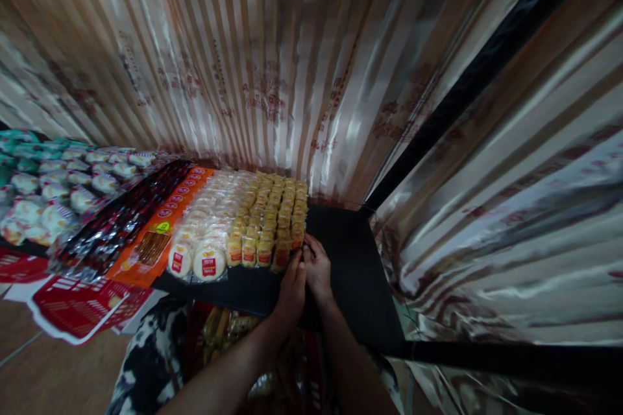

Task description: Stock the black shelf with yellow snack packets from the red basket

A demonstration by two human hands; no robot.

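- On the near edge of the black shelf (350, 253), we see the left hand (293, 290) and the right hand (318, 270) pressed side by side, fingers curled at the near right corner of the yellow snack packs (272, 217).
- Left hand: fingertips touch the nearest pack of the rightmost row; whether it actually grips a pack we cannot tell (fingers hide the contact).
- Right hand: fingers bent narrow against the same row end; grip likewise unclear.
- Yellow snack packs lie in tight rows running from near to far, at mid-shelf.
- Just left of them, touching, round white cakes (207, 233) in clear wrap, with red labels on the nearest ones.
- Farther left: an orange packet strip (163, 224), then dark red wrappers (121, 220), then white-and-green packets (53, 181).
- Striped shiny curtain (253, 65) hangs behind the shelf and at right.
- Near left, a red printed bag (78, 308) lies below the shelf.
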